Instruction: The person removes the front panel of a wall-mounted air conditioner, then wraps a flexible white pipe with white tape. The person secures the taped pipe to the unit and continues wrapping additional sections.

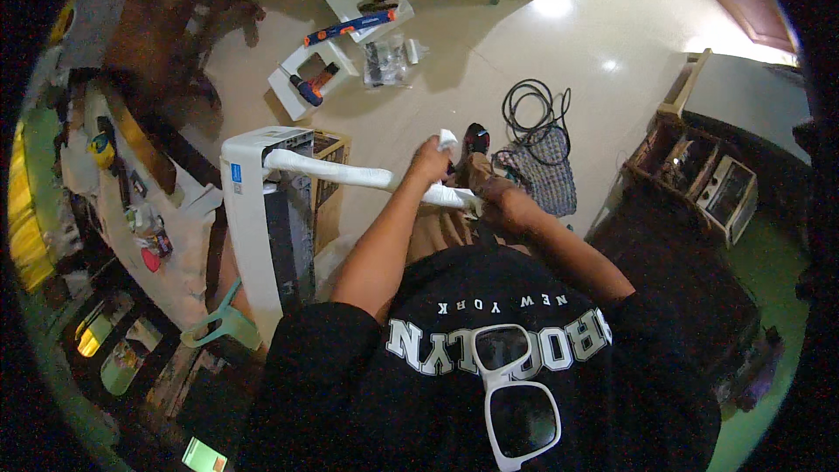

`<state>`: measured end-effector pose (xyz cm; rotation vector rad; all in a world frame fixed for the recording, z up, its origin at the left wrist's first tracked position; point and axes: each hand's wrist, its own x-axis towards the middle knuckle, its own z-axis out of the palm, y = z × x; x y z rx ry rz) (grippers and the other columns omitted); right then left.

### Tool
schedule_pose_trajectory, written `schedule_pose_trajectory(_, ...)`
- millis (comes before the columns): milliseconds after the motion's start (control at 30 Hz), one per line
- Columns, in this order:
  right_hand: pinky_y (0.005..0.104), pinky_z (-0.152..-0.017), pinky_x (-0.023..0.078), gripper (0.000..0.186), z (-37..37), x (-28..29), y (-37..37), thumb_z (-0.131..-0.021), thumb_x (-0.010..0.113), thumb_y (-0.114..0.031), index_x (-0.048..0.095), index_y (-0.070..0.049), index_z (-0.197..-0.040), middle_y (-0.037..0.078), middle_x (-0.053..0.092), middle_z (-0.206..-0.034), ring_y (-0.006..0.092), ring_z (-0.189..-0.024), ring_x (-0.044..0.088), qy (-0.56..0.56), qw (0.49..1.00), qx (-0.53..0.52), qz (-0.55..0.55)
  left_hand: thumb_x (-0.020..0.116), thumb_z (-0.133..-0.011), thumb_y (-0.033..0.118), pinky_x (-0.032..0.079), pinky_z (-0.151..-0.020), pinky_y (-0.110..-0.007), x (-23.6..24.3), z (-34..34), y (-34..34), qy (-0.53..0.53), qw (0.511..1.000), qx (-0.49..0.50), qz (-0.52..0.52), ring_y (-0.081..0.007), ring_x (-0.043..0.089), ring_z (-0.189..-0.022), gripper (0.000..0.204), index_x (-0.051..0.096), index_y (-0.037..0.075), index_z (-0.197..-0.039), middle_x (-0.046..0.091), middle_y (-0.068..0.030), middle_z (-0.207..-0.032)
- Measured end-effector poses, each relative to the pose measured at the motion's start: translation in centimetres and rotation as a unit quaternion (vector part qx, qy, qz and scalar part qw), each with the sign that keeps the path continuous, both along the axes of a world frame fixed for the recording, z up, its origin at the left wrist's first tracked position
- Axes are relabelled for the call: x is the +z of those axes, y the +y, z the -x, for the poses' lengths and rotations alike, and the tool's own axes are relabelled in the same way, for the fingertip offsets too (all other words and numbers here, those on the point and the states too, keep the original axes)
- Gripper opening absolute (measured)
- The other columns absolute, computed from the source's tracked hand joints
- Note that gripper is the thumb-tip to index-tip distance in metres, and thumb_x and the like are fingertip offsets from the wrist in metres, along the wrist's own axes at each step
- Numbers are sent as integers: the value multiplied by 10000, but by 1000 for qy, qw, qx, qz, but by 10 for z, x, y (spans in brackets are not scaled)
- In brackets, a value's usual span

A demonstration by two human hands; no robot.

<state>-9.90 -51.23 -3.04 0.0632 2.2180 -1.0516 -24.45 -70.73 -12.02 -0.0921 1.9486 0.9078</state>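
A white air conditioner unit stands on its end to my left. From its upper part a pipe bundle wrapped in white tape runs across in front of me. My left hand is closed on a small roll of white tape, just above the wrapped bundle. My right hand is closed round the bundle's near-right end, where the wrapping looks loose. Its fingertips are partly hidden.
Ahead on the tiled floor lie white foam pieces, a drill, a blue spirit level and a plastic bag of parts. A coiled black cable rests by a woven mat. Wooden furniture stands right.
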Motion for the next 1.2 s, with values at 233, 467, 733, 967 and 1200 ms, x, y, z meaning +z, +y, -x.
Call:
schedule_pose_trajectory(233, 506, -841, 531, 290, 54, -39, -1, -895, 634, -93, 627, -102, -1185, 201, 594, -1213, 411, -1003, 635, 289, 947, -32, 136, 580, -911, -8, 462, -1071, -430, 29, -7, 4, -3, 981, -185, -52, -395, 581, -1282, 858, 76, 143, -1588, 590, -275, -1362)
schedule_pose_trajectory(467, 446, -794, 534, 194, 43, -87, -22, -902, 635, -60, 613, -50, -1094, 187, 665, -993, 374, -920, 657, 98, 948, -264, 146, 656, -942, 179, 516, -911, -475, 46, -8, -9, 150, 916, -356, 110, -335, 650, -1066, 324, 672, 140, -1263, 711, -118, -1118)
schedule_pose_trajectory(733, 436, -763, 583, 440, 59, -158, -20, -623, 794, -75, 707, -62, -1053, 151, 703, -962, 314, -921, 718, 213, 929, 270, 134, 650, -925, 211, 522, -824, -498, 55, -33, -29, 303, 941, -139, -65, -390, 663, -933, 148, 723, 115, -1011, 706, -143, -1016)
schedule_pose_trajectory(967, 405, -874, 578, 570, 67, -116, -10, -608, 802, -60, 686, -24, -1165, 181, 705, -1117, 369, -1028, 693, 9, 970, 147, 196, 677, -883, 237, 512, -808, -522, 45, -39, -27, 255, 953, -157, 54, -412, 673, -867, 184, 708, 126, -1026, 717, -161, -890)
schedule_pose_trajectory(1200, 377, -551, 522, 372, 46, -160, -17, -764, 683, -75, 689, -57, -1135, 99, 690, -970, 250, -657, 638, -150, 922, 39, 354, 717, -858, 290, 516, -795, -497, 57, -28, -28, 328, 943, -49, 25, -396, 650, -926, 174, 725, 135, -935, 690, -153, -933)
